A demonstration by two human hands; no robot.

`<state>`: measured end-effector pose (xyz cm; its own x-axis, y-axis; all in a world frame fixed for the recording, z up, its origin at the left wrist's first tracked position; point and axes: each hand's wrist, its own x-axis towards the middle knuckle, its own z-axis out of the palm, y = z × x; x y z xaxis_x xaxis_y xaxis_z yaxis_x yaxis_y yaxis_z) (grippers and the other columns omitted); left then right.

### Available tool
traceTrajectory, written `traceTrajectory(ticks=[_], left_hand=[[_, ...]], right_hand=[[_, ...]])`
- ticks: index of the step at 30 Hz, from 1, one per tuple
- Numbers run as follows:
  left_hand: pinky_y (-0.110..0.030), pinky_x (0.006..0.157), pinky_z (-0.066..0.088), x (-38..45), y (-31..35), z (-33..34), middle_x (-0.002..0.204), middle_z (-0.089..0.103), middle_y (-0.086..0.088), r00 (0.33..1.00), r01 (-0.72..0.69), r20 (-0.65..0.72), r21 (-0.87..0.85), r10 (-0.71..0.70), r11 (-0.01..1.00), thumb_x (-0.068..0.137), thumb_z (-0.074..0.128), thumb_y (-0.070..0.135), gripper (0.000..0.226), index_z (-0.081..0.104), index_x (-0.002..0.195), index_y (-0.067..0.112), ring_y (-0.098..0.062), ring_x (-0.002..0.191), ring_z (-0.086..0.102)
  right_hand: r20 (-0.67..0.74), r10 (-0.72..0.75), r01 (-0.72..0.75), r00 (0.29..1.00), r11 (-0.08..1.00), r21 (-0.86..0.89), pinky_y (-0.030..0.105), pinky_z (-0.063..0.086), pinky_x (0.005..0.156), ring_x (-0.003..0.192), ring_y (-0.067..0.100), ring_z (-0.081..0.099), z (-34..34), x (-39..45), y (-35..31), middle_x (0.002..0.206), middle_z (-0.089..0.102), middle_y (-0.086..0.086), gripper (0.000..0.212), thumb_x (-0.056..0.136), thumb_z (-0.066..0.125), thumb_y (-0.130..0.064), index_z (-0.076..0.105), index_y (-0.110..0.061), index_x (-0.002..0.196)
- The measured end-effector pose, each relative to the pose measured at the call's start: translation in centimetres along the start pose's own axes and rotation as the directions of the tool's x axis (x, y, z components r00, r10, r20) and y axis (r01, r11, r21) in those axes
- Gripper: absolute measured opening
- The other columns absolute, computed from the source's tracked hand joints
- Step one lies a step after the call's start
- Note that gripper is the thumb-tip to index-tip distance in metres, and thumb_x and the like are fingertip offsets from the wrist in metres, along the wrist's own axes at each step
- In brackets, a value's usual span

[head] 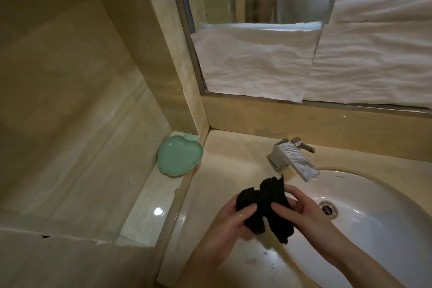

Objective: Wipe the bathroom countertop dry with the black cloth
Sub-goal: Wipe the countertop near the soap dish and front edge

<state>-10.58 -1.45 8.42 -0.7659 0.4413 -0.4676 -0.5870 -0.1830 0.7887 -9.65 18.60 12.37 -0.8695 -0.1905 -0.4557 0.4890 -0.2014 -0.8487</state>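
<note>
two hands hold the crumpled black terry cloth [263,206] in the air, above the beige marble tabletop [224,163] at the near-left rim of the white oval sink basin [374,229]. left hand [230,220]: thumb across the front of the bunch, fingers curled round its left lobe. right hand [301,210]: thumb and fingers pinching the right fold, one tail hanging below the fingers. cloth not yet touching the stone.

judgement: step in hand is regathering the cloth into a pad. best done by folding the loose tail under so a flat, broad face sits beneath the fingers. droplets [265,253] show just below the wrists, nearer than the fingers; start there. beyond the fingertips stands the chrome square faucet [292,159]; far left of the fingers, the mint-green apple-shaped plastic dish [178,156] on the side ledge. wipe in overlapping strokes toward the basin.
</note>
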Motion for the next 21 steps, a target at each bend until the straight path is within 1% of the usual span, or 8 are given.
traceTrajectory(ticks=[5, 8, 11, 13, 15, 17, 19, 21], left_hand=[[-0.048, 0.099, 0.053, 1.6, -1.4, -2.3, 0.121, 0.070, 0.004, 0.977, -0.016, -0.205, 0.199, 0.058, 0.980, 0.081, 0.078, 0.047, 0.048, 0.062, 0.125, 0.037, -0.022, 0.115, 0.066], [-0.044, 0.094, 0.056, 3.2, -2.1, -4.6, 0.118, 0.071, 0.006, 0.928, -0.078, -0.326, 0.295, 0.178, 0.952, 0.089, 0.071, 0.042, 0.039, 0.061, 0.126, 0.037, -0.018, 0.111, 0.068], [-0.036, 0.100, 0.052, 5.4, -3.1, -7.5, 0.137, 0.060, 0.005, 0.913, -0.121, -0.324, 0.366, 0.248, 0.923, 0.093, 0.067, 0.038, 0.058, 0.043, 0.144, 0.030, -0.015, 0.125, 0.059], [-0.034, 0.107, 0.045, 7.0, -4.6, -9.4, 0.150, 0.045, 0.000, 0.902, -0.033, -0.364, 0.478, 0.232, 0.878, 0.088, 0.070, 0.046, 0.079, 0.023, 0.150, 0.037, -0.021, 0.137, 0.046], [-0.039, 0.111, 0.041, 8.3, -6.4, -10.8, 0.154, 0.032, -0.004, 0.867, 0.146, -0.424, 0.719, 0.263, 0.679, 0.090, 0.068, 0.040, 0.078, 0.021, 0.152, 0.037, -0.025, 0.142, 0.035], [-0.041, 0.115, 0.035, 8.8, -7.6, -11.0, 0.159, 0.025, -0.004, 0.804, 0.267, -0.405, 0.900, 0.435, 0.345, 0.093, 0.061, 0.043, 0.069, 0.030, 0.153, 0.033, -0.026, 0.145, 0.028], [-0.040, 0.114, 0.036, 9.7, -8.1, -11.0, 0.157, 0.034, 0.000, 0.817, 0.074, -0.126, 0.991, 0.563, 0.114, 0.096, 0.053, 0.044, 0.052, 0.044, 0.146, 0.032, -0.023, 0.144, 0.031], [-0.039, 0.119, 0.027, 11.4, -8.9, -11.0, 0.159, 0.033, 0.005, 0.857, -0.071, 0.075, 0.997, 0.510, -0.027, 0.102, 0.044, 0.044, 0.046, 0.044, 0.147, 0.033, -0.018, 0.148, 0.024]], right_hand=[[-0.010, 0.060, -0.059, 0.998, 0.997, 0.051, 0.037, 0.052, 0.093, 0.108, 0.024, 0.069, 1.4, 3.7, 2.3, 0.114, 0.072, 0.010, 0.037, 0.093, 0.061, -0.011, 0.056, -0.021, 0.128], [-0.038, 0.001, -0.004, 0.999, 0.996, -0.091, 0.030, 0.050, 0.098, 0.114, 0.010, 0.064, 2.0, 7.2, 4.3, 0.119, 0.070, -0.009, 0.037, 0.095, 0.061, -0.016, 0.058, -0.030, 0.129], [-0.066, -0.044, 0.028, 0.997, 0.973, -0.227, 0.010, 0.048, 0.085, 0.113, -0.001, 0.060, 2.2, 10.7, 7.1, 0.120, 0.065, -0.020, 0.043, 0.097, 0.060, -0.013, 0.054, -0.032, 0.134], [-0.169, -0.085, 0.015, 0.982, 0.925, -0.379, 0.013, 0.041, 0.093, 0.122, 0.008, 0.054, 1.5, 12.5, 9.5, 0.129, 0.057, -0.014, 0.047, 0.096, 0.060, -0.011, 0.050, -0.027, 0.139], [-0.287, -0.174, -0.026, 0.942, 0.814, -0.580, 0.022, 0.034, 0.101, 0.128, 0.020, 0.049, 0.4, 13.2, 11.8, 0.135, 0.051, -0.005, 0.048, 0.094, 0.062, -0.007, 0.051, -0.021, 0.138], [-0.364, -0.267, -0.079, 0.892, 0.701, -0.708, 0.030, 0.032, 0.105, 0.132, 0.028, 0.044, -0.7, 12.9, 13.6, 0.141, 0.049, 0.006, 0.048, 0.091, 0.065, -0.010, 0.053, -0.020, 0.136], [-0.501, -0.287, -0.179, 0.817, 0.699, -0.692, 0.041, 0.032, 0.109, 0.136, 0.032, 0.034, -1.3, 12.4, 14.6, 0.148, 0.039, 0.012, 0.052, 0.091, 0.066, -0.018, 0.048, -0.020, 0.140], [-0.628, -0.226, -0.262, 0.745, 0.767, -0.586, 0.048, 0.031, 0.111, 0.141, 0.032, 0.026, -1.1, 12.5, 15.2, 0.154, 0.028, 0.011, 0.068, 0.091, 0.067, -0.028, 0.033, -0.017, 0.149]])
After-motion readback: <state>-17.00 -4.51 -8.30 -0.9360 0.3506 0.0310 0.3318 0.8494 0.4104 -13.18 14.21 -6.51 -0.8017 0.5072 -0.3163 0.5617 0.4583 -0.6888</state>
